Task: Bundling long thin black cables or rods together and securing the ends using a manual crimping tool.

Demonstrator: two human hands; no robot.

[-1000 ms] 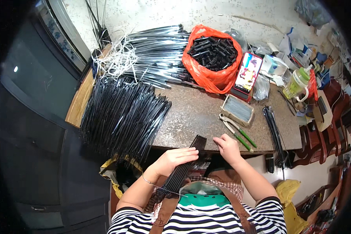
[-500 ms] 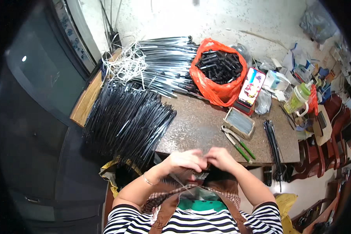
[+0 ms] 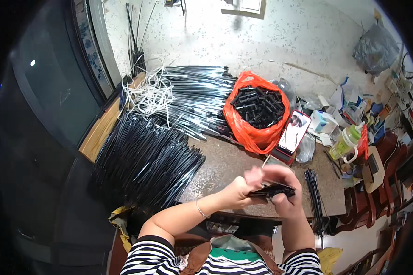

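Both my hands are raised over the near edge of the brown table (image 3: 225,167) and hold one flat black comb-like part (image 3: 273,190) between them. My left hand (image 3: 241,190) grips its left end. My right hand (image 3: 284,183) wraps over its right end from above and partly hides it. The hands are blurred.
A big heap of black sleeved rods (image 3: 147,160) fills the table's left. Shiny bagged rods (image 3: 197,94) and white ties (image 3: 147,94) lie behind. An orange bag of black parts (image 3: 257,110), a phone (image 3: 294,133), a green bottle (image 3: 346,142) and a thin rod bundle (image 3: 314,190) sit right.
My hands have come together and lifted the black part from the table edge up above the table. The view has tilted, showing more floor behind the table.
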